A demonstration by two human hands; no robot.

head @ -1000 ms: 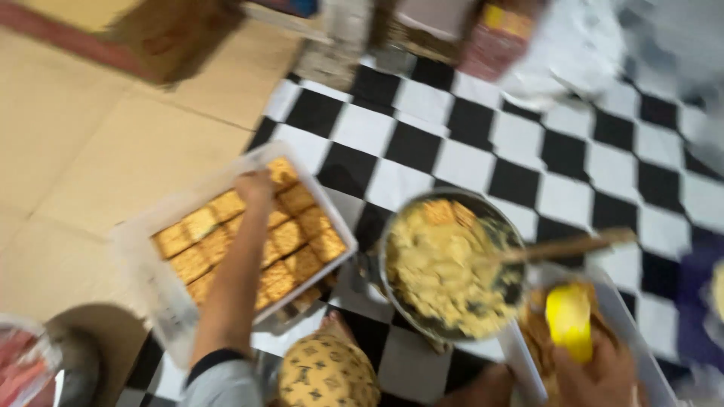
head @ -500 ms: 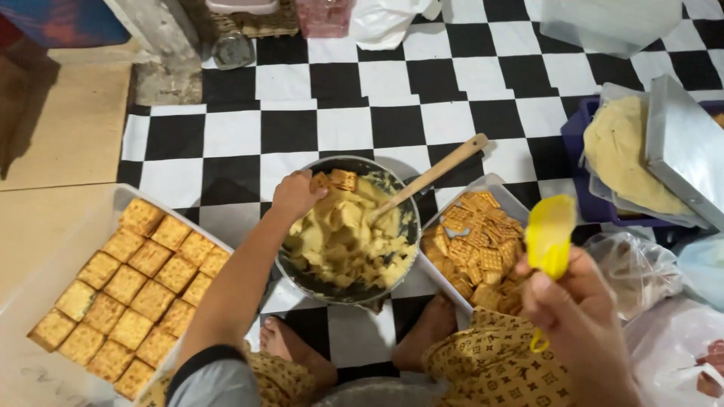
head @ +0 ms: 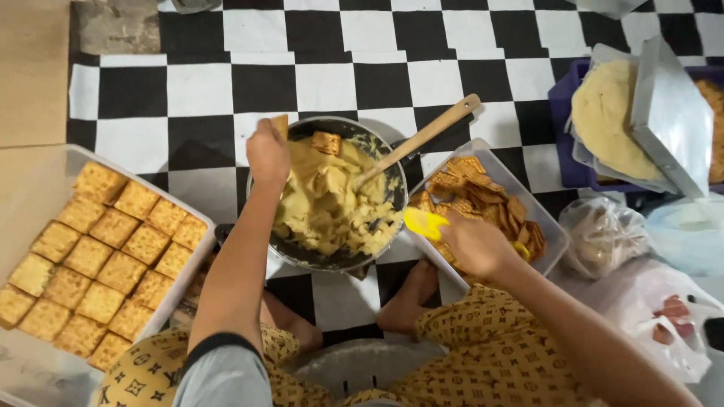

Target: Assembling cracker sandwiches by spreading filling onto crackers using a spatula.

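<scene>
Cracker (head: 280,125) | head view: pinched in left hand (head: 268,153) at far-left rim of filling pan (head: 302,256), centre | right hand (head: 475,245) grips yellow scraper (head: 424,223) over right cracker tray (head: 547,226) | wooden spoon (head: 422,139) in pan | filled tray (head: 192,260) left.

A black-and-white checkered mat (head: 324,75) is covering most of the floor, lying flat under even, soft light. Bare tan floor (head: 30,71) is showing along the left edge, and a rough grey concrete block (head: 113,26) is sitting at the mat's upper left corner. Crumpled clear plastic bags (head: 648,301) are lying at the right.
</scene>
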